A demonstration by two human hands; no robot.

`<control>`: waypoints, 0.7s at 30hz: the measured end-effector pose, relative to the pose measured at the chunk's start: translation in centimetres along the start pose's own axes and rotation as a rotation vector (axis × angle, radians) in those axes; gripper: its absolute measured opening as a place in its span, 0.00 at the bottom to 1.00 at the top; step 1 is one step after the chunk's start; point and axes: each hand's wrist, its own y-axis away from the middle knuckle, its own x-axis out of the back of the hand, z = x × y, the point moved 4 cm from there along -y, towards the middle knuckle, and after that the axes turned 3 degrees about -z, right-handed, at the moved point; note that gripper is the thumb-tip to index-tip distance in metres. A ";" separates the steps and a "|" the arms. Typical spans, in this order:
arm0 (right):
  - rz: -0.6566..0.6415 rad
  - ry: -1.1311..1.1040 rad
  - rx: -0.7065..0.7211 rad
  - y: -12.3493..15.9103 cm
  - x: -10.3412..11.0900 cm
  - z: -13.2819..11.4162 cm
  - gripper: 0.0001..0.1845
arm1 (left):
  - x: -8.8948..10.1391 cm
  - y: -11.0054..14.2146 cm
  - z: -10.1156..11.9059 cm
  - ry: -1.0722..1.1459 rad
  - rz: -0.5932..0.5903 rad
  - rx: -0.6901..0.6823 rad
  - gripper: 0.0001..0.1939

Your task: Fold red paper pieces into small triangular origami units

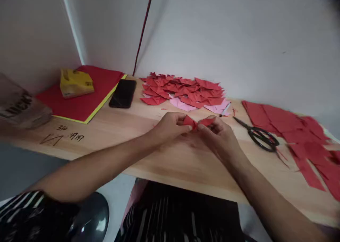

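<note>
A small piece of folded red paper [189, 121] is pinched between both hands just above the table's middle. My left hand [174, 124] is closed on its left side, thumb toward me. On its right side, the thumb and fingertips of my right hand [216, 128] are closed too. The fingers cover parts of the paper, so its full shape is hidden. Behind the hands lies a broad heap of folded red paper pieces [183, 90], with some pink ones [182, 104] at its front edge. Black-handled scissors [261, 137] rest to the right of my right hand.
Flat red paper strips and sheets [305, 143] spread over the right side. A pen [225, 109] lies by the heap. Toward the left are a black phone [122, 93], large red and yellow sheets [71, 109], a yellow packet [75, 83] and a printed bag [21, 104]. A wall rises behind.
</note>
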 end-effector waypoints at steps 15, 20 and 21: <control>-0.016 0.140 0.003 -0.1 -0.5 -0.5 0.09 | 0.0 0.0 -0.6 -0.139 0.028 0.006 0.09; -0.018 0.149 0.003 0.0 -0.6 -0.5 0.10 | 0.0 0.0 -0.8 -0.128 0.036 0.008 0.08; -0.023 0.140 0.000 0.0 -0.6 -0.5 0.10 | 0.0 0.0 -0.8 -0.125 0.036 0.012 0.08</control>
